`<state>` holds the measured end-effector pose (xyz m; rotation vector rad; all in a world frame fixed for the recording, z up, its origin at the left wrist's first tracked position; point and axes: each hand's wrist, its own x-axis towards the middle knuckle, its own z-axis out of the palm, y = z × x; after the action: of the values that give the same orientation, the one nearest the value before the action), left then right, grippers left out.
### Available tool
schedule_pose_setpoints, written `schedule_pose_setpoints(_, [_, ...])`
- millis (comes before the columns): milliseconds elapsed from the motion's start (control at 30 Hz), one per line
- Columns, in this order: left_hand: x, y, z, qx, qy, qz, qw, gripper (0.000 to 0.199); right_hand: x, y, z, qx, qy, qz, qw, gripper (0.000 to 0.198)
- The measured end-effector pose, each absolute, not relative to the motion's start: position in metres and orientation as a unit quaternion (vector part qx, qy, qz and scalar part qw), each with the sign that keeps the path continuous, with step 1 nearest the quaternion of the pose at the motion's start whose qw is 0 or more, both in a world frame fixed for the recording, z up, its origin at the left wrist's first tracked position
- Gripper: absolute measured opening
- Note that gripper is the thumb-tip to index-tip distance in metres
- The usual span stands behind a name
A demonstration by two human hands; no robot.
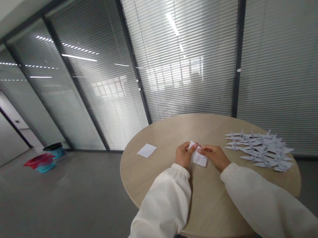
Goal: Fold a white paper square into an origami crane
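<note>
Over the middle of the round table, a small piece of folded white paper (199, 160) is held between both hands. My left hand (183, 155) is closed on its upper left edge, thumb on top. From the other side my right hand (216, 156) pinches the upper right edge with thumb and fingers. The fingertips of the two hands nearly meet at the top of the paper, and the fingers beneath it are hidden. Rows of folded paper cranes (260, 149) stand close together to the right of my right hand. To the left lies a flat white paper square (146, 150).
The round wooden table (156, 179) stands near a glass partition with blinds (187, 90). On the floor at the left are a blue bin with a red liner (44, 164) and another with a black liner (57, 150). A doorway is at the far left.
</note>
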<state>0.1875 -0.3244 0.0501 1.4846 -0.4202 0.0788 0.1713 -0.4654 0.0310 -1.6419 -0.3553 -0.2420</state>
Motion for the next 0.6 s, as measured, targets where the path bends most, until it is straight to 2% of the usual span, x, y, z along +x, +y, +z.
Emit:
schedule_pose_setpoints(433, [0.1842,-0.3265,0.0496,0.696,-0.146,0.066,0.7,0.04,0.1696,-0.4642,0.0312,-0.737,-0.147,-0.105,0.651,0.038])
schedule_pose_setpoints(600, [0.1804,-0.3271,0.0545,0.675,-0.142,0.053,0.722,0.038,0.1685,-0.4645,0.0328,-0.737,-0.14,-0.096,0.654,0.04])
